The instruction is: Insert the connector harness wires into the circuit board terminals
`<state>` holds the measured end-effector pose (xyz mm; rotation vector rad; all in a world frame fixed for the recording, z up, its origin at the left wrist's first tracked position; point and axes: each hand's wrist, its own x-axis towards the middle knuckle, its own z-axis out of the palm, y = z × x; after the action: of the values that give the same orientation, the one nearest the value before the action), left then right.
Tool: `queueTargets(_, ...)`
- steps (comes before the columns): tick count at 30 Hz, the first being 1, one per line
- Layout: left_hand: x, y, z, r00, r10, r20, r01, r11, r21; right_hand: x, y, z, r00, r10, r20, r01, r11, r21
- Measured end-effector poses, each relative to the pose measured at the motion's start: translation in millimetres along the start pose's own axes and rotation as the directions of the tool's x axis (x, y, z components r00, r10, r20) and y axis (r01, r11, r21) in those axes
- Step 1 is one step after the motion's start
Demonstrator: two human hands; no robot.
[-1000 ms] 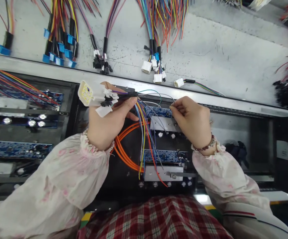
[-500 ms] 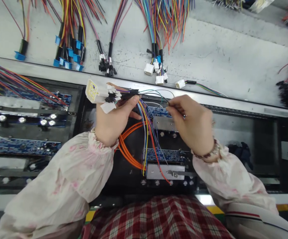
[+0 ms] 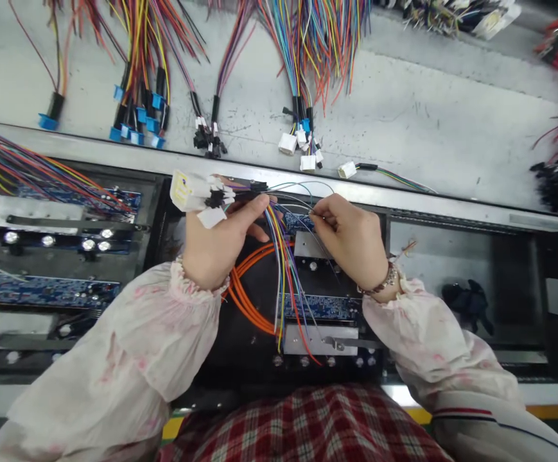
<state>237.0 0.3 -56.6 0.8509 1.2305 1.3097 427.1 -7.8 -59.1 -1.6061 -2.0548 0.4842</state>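
Observation:
My left hand (image 3: pixel 228 240) is closed around a wiring harness, gripping it where the colored wires (image 3: pixel 286 269) come out of black sleeving. White connectors (image 3: pixel 189 191) of that harness stick out to the left, above the wrist. A white tag (image 3: pixel 212 217) hangs beside them. To the right, my right hand (image 3: pixel 348 234) pinches a thin dark wire of the same harness between thumb and fingertips. The other wires droop over a blue circuit board (image 3: pixel 317 307) with a metal plate (image 3: pixel 307 340). A coil of orange cable (image 3: pixel 247 308) lies under the left hand.
Harness bundles with blue connectors (image 3: pixel 137 136) and white connectors (image 3: pixel 287 144) lie on the grey surface behind the rail. One small white connector (image 3: pixel 347 169) lies near its edge. More circuit boards (image 3: pixel 50 289) are at left. A dark item (image 3: pixel 466 301) lies in the right tray.
My right hand has moved left and slightly down, closer to my left hand, still pinching thin wire. The left hand keeps its hold on the harness. The view has shifted slightly.

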Motion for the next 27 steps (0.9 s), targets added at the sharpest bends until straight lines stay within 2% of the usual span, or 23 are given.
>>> queueTargets(7, -0.2, 0.2, 0.4, 0.999, 0.029, 0.026, -0.029, 1.0, 0.006, -3.6, -8.1, -3.9, 1.0, 0.017, 0.009, -0.016, 0.999, -0.047)
queueTargets(12, 0.6, -1.7, 0.9, 0.997, 0.069, 0.025, -0.069, 0.998, -0.005, -15.8, -9.9, -26.9, 0.987, -0.05, 0.151, 0.07, 0.989, -0.132)
queueTargets(14, 1.2, -2.1, 1.7, 0.997, 0.071, 0.005, -0.071, 0.997, -0.01, -23.1, 0.3, -40.0, 0.993, -0.015, 0.117, 0.036, 0.983, -0.181)
queueTargets(16, 2.3, -1.9, 3.0, 0.997, 0.078, -0.009, -0.079, 0.997, -0.023, -29.3, 12.5, -50.1, 0.999, 0.025, 0.029, -0.018, 0.97, -0.242)
queueTargets(20, 3.6, -1.9, 4.5, 0.997, 0.073, -0.012, -0.073, 0.997, -0.029, -32.5, 28.1, -49.2, 0.99, -0.006, -0.14, -0.027, 0.973, -0.231)
queueTargets(22, 3.5, -3.0, 3.4, 0.997, 0.071, -0.012, -0.07, 0.998, 0.004, -31.4, 31.8, -41.7, 0.99, -0.014, -0.141, -0.016, 0.978, -0.21)
queueTargets(27, 3.4, -7.3, -0.4, 0.991, 0.13, -0.028, -0.126, 0.986, 0.106, -33.3, 38.1, -32.7, 0.992, 0.063, -0.108, -0.083, 0.978, -0.191)
